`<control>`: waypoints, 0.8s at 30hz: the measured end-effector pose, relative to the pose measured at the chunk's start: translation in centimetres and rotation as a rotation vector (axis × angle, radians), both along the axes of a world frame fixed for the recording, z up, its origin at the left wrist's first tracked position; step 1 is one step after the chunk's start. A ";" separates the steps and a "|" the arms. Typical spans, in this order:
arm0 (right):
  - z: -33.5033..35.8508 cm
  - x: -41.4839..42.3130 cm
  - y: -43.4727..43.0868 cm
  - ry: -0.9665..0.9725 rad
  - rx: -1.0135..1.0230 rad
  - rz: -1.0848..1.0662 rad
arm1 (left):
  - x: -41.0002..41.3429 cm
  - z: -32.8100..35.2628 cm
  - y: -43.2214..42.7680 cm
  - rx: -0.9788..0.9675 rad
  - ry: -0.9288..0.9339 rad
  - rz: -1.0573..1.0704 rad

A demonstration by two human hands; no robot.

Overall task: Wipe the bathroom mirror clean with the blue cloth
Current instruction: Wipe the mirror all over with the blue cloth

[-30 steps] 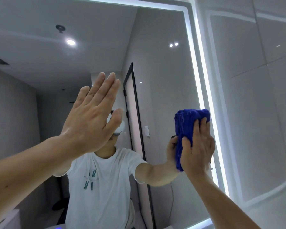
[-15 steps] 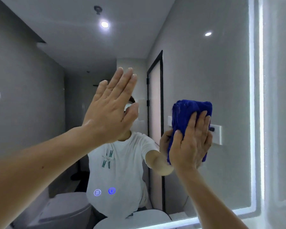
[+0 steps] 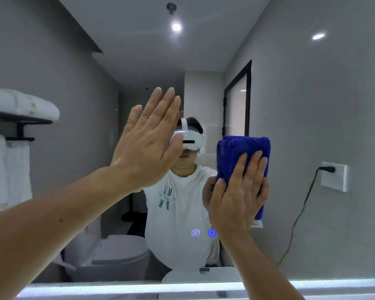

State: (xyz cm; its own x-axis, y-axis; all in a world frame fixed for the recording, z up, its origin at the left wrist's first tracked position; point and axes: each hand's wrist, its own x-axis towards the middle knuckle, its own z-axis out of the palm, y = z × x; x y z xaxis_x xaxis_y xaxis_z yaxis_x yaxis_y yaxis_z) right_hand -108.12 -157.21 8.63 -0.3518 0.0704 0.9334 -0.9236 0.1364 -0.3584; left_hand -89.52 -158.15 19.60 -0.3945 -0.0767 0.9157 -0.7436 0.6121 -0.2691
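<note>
The bathroom mirror [image 3: 312, 109] fills nearly the whole view, with a lit strip along its bottom edge. My right hand [image 3: 239, 191] presses the folded blue cloth [image 3: 236, 152] flat against the glass just right of centre, fingers straight and pointing up. My left hand [image 3: 148, 144] is raised to the left of it, palm toward the mirror, fingers straight and together; whether it touches the glass cannot be told. The cloth's lower part is hidden behind my right hand.
Two blue touch icons [image 3: 204, 233] glow on the glass below the cloth. Reflected in the mirror are a person in a white shirt, a toilet [image 3: 117, 256], a towel rack [image 3: 15, 122] with white towels at left, and a wall socket [image 3: 333, 176] with a cable at right.
My view has swung left and down across the mirror. The cloth and my right hand have moved left from the mirror's lit right edge toward its centre; my left hand stays raised.
</note>
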 end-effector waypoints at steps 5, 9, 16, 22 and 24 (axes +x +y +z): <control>-0.5 3.6 -0.8 -0.008 0.024 0.023 | 4.2 -0.6 0.0 0.030 0.021 0.043; -0.8 7.4 -1.8 0.006 0.068 0.041 | 7.4 -1.0 0.2 0.081 0.045 0.065; -0.9 14.8 -3.4 0.034 0.106 0.096 | 13.6 -1.4 0.6 0.172 0.071 0.150; -1.3 20.8 -5.3 0.089 0.151 0.133 | 18.7 -2.7 0.0 0.168 0.119 0.155; -1.3 22.6 -5.8 0.079 0.152 0.146 | 20.5 -3.1 -0.6 0.102 0.123 0.138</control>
